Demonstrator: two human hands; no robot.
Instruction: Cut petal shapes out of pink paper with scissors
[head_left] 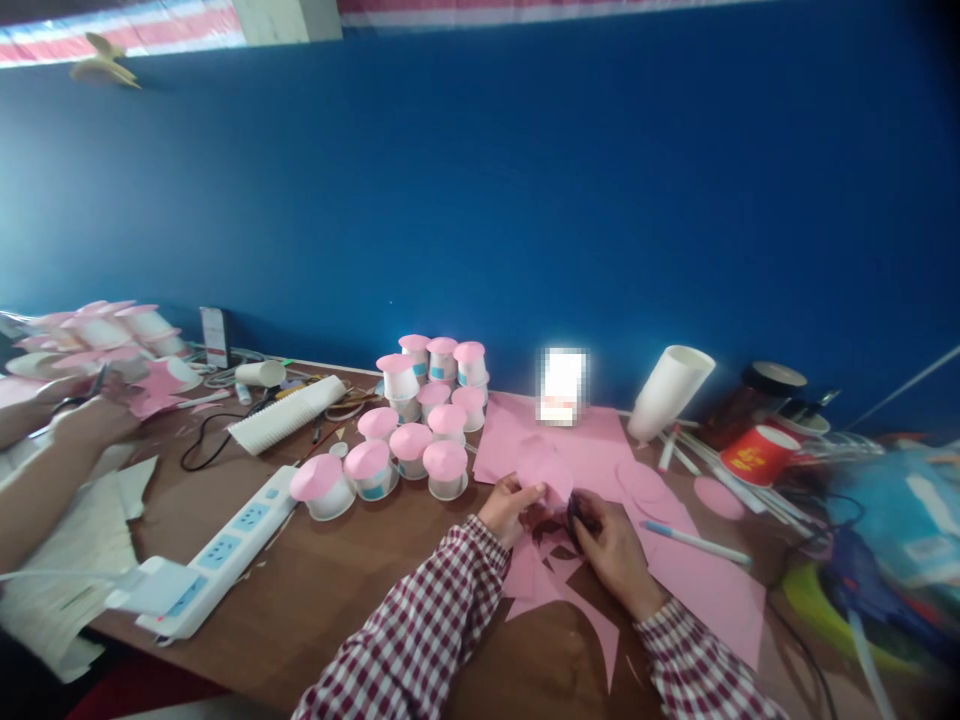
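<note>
Between the thumb and fingers of my left hand [507,508] is a roundish piece of pink paper [546,470]. My right hand [616,550] is closed around scissors [574,516] with dark handles, at the paper's right edge; their blades are mostly hidden. Pink paper offcuts [581,612] with curved edges lie below both hands. Behind them, large pink sheets [600,436] are spread on the table. To the left of my left hand stand several white paper cups [448,488], upside down, with pink discs on top.
A power strip [244,530] lies left of the cups. At far left, a co-worker's hands [97,420] hold scissors and pink paper. A marker [697,543] rests on the right-hand sheets. Beyond are a white tube [670,393], a red cup [759,455] and a blurred glue gun [874,580].
</note>
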